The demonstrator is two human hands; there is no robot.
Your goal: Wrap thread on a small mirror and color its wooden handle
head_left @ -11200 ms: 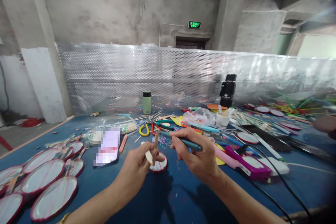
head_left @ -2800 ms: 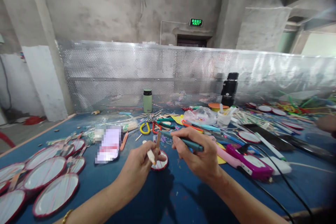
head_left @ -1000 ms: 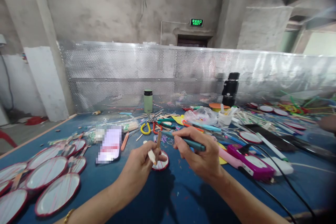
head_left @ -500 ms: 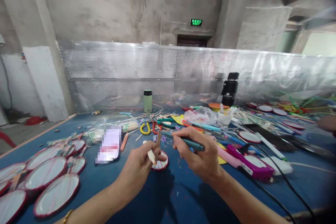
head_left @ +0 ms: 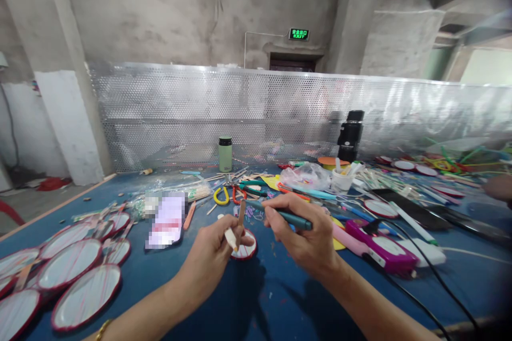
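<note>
My left hand (head_left: 216, 242) is closed around a brown wooden craft stick (head_left: 241, 212) that stands upright from the fingers. A pale, stick-like piece with an orange-tinted end (head_left: 231, 238) is in the same grip. My right hand (head_left: 306, 229) grips a teal pen-shaped tool (head_left: 295, 219), its narrow end pointing left at the craft stick; whether they touch I cannot tell. Beneath my left fingers lies a small round disc with a red rim (head_left: 248, 249), partly covered by the hand. Small purple pieces (head_left: 250, 213) lie on the blue table (head_left: 280, 298) behind the hands.
Several red-rimmed white discs (head_left: 86, 295) cover the left side, near a phone (head_left: 166, 221). Yellow-handled pliers (head_left: 221, 195), a green tumbler (head_left: 225, 154) and a black flask (head_left: 351, 136) stand or lie farther back. A purple device (head_left: 382, 248) with black cables sits at right. Another person's hand (head_left: 498, 192) shows there, blurred.
</note>
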